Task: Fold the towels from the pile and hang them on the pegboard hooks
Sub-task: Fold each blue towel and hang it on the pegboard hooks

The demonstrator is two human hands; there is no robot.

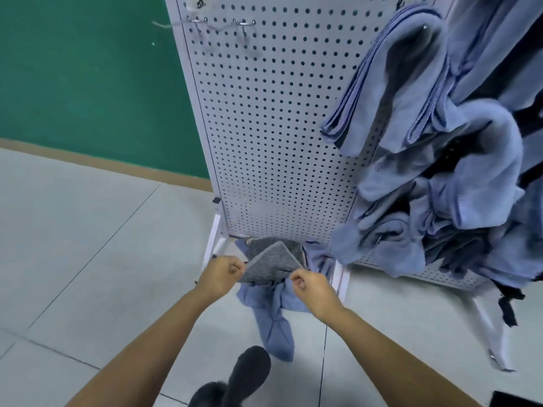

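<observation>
Striped towel (271,264) stretched left-to-right, corner toward pegboard (279,113), left hand (221,273), right hand (313,284) fingers pinching its ends

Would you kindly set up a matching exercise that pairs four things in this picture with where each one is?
Things:
1. grey striped towel
2. crumpled blue towel
3. folded blue towel
4. bare hooks

Places:
A. top left of the pegboard
B. lying on the floor tiles
C. pinched by the left hand and right hand
D. hanging on the pegboard's right side

Pairs: 1-C, 2-B, 3-D, 4-A.
</observation>
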